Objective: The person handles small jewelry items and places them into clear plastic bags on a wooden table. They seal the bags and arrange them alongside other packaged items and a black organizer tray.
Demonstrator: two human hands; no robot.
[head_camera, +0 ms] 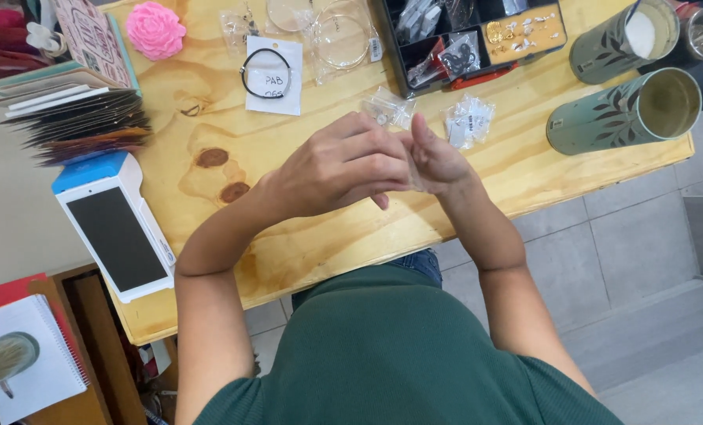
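Note:
My left hand (pixel 343 167) and my right hand (pixel 439 157) meet above the middle of the wooden table (pixel 304 236). Their fingers close together on a small clear packet (pixel 414 182), which the left fingers mostly hide. Just beyond the hands lie two small clear packets of jewellery pieces, one (pixel 387 109) near my left fingertips and one (pixel 469 120) near my right thumb. Farther back a white card with a black cord bracelet (pixel 270 75) lies flat.
A black compartment tray (pixel 477 39) of small jewellery stands at the back. Two green tins (pixel 627 114) (pixel 619 43) are at the right. A pink flower (pixel 155 30), a fan of cards (pixel 76 118) and a white-and-blue payment terminal (pixel 115 228) are at the left. Hoops in clear bags (pixel 339 39).

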